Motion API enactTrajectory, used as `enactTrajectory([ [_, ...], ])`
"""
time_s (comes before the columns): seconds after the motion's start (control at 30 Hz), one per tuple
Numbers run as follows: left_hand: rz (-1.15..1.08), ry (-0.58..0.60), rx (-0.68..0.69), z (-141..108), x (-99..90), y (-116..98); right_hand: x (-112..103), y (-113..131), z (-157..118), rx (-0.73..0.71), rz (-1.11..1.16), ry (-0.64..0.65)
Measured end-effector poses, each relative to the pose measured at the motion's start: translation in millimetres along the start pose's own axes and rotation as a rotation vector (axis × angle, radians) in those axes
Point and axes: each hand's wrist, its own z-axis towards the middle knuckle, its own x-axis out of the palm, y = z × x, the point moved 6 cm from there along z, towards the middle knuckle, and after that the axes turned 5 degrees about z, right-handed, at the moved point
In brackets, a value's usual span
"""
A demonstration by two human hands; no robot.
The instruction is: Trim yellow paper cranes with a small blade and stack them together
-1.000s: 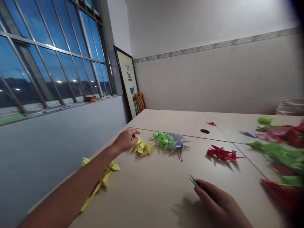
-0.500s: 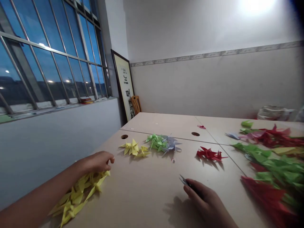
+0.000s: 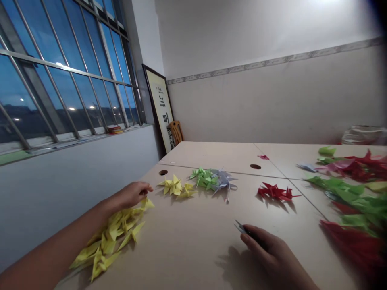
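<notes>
My left hand (image 3: 135, 195) hovers at the far end of a pile of yellow paper cranes (image 3: 111, 233), its fingers curled together. Whatever may be between those fingertips is too small or hidden to make out. My right hand (image 3: 272, 253) is closed round small scissors (image 3: 240, 226); only two pointed metal tips stick out, slightly apart, and the handles are hidden in the palm. Beyond the hands lie folded yellow cranes (image 3: 175, 186), green cranes (image 3: 205, 178), lilac cranes (image 3: 223, 179) and red cranes (image 3: 276, 192).
Heaps of green folded paper (image 3: 352, 195) and red folded paper (image 3: 350, 239) cover the table's right side. A tiny pale scrap (image 3: 226, 200) lies mid-table. Two cable holes, one of them a dark hole (image 3: 255, 166), pierce the tabletop (image 3: 187, 241). A barred window is at left.
The view has turned slightly left, so the table things sit further right. My left hand's fingers have drawn closer together over the yellow cranes. My right hand keeps its hold on the scissors.
</notes>
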Motion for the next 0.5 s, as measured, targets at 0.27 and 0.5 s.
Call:
enactTrajectory([
  [0.27, -0.729, -0.247, -0.160, -2.6, 21.8, -41.8, 1.8, 9.4, -3.9, 0.001, 0.009, 0.036],
  [0.5, -1.691, 0.162, -0.322, 8.7, 119.5, -176.4, 0.3, -1.4, 1.1, 0.026, 0.115, -0.021],
])
